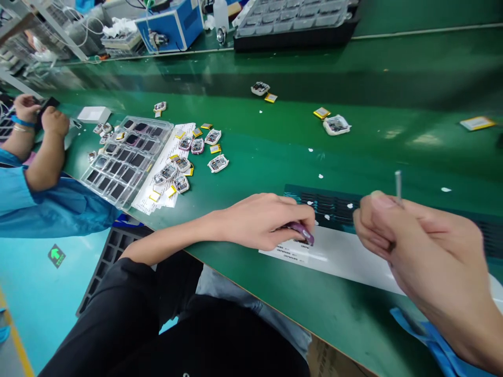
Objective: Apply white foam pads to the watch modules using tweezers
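My left hand (pixel 263 220) is closed around a small purple casing (pixel 304 232), its rounded edge showing between thumb and fingers. Under it lies a white strip (pixel 341 254) with small printed labels at its left end. My right hand (pixel 428 246) is curled in a grip above the strip's right part. A thin grey metal rod-like tool (pixel 398 184) sticks up from between its thumb and fingers; the rest of the tool is hidden in the hand. Behind both hands, a dark strip with rows of black pieces (pixel 326 201) lies on the green bench.
Several open device casings (pixel 218 163) with yellow-edged batteries lie left, beside a clear compartment tray (pixel 121 162) on paper sheets. More casings (pixel 337 125) sit farther back. A co-worker's hands (pixel 55 123) are at far left. A blue box (pixel 173 26) and black tray (pixel 294 42) stand behind.
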A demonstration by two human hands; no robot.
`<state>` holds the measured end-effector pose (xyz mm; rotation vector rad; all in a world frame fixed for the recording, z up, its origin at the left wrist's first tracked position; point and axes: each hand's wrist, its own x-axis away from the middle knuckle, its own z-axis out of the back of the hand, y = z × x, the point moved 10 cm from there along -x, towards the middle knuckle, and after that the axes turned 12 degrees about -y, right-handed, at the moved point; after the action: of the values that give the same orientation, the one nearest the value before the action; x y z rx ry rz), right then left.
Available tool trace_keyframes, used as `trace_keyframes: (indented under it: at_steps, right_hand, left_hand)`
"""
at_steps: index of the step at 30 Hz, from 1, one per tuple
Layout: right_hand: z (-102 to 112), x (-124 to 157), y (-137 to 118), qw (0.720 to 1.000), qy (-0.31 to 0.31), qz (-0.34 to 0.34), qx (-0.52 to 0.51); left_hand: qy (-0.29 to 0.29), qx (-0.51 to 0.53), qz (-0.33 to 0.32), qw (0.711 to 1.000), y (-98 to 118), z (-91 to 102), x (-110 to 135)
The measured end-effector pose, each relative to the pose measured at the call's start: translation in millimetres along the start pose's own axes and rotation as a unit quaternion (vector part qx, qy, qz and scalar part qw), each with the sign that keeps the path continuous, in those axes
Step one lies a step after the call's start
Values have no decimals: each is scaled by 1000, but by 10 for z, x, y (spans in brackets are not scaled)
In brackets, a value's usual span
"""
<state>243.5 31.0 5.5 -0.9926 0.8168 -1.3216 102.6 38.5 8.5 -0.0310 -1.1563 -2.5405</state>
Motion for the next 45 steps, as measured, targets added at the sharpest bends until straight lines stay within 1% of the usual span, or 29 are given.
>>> trace_keyframes:
  at_steps: [2,3,5,7,9,12,17,25,28,30,32,33,35,37,38,39,41,43,45]
  right_hand:
    - [65,-2,7,1000,19,-2,13]
    - [84,-13,27,999,18,-9,29]
    - [82,-52,102,998,-4,-30,60]
    - [45,-100,196,995,-39,-49,74]
    - [8,-141,287,993,-67,-64,73]
    - [-23,-174,381,991,-89,-82,64]
    - [-45,-170,411,989,-112,-90,44]
    - [-89,-222,526,982,-158,-106,16]
    - [-38,-215,525,981,-154,-116,4]
    - [42,-183,480,985,-123,-120,-7]
    - [166,-128,412,991,-58,-118,-30]
    - [236,-91,371,992,-16,-114,-43]
    - [353,-4,282,991,65,-95,-70]
    - [392,66,178,987,112,-67,-89]
    - [381,90,129,987,120,-54,-94]
    - [358,109,76,987,122,-43,-93]
    - [287,132,-32,992,110,-27,-63]
    - [208,148,-128,996,91,-17,-18]
    - [146,157,-201,997,76,-5,22]
  left_hand:
    - [-61,-88,16,994,5,-105,-16]
    - [-83,-129,33,988,-13,-143,-18]
    - [-115,-184,61,974,-45,-189,-13]
    - [-130,-205,73,967,-50,-194,-4]
    - [-134,-211,77,965,-46,-181,3]
    - [-137,-225,79,961,-41,-180,2]
    - [-145,-250,74,955,-25,-224,-4]
    - [-139,-226,65,962,-18,-214,7]
    - [-134,-208,53,967,-20,-219,1]
    - [-123,-201,43,971,-18,-219,-3]
    - [-97,-166,30,981,-17,-191,-5]
    - [-72,-131,24,989,-20,-153,-5]
    - [2,-27,20,999,-59,-28,9]
    - [81,98,26,992,-154,96,44]
    - [107,167,27,980,-207,125,56]
    - [117,235,26,965,-252,121,54]
    - [105,356,17,929,-289,58,24]
    - [81,430,-1,899,-260,-6,-10]
    - [67,456,-9,887,-224,-45,-23]
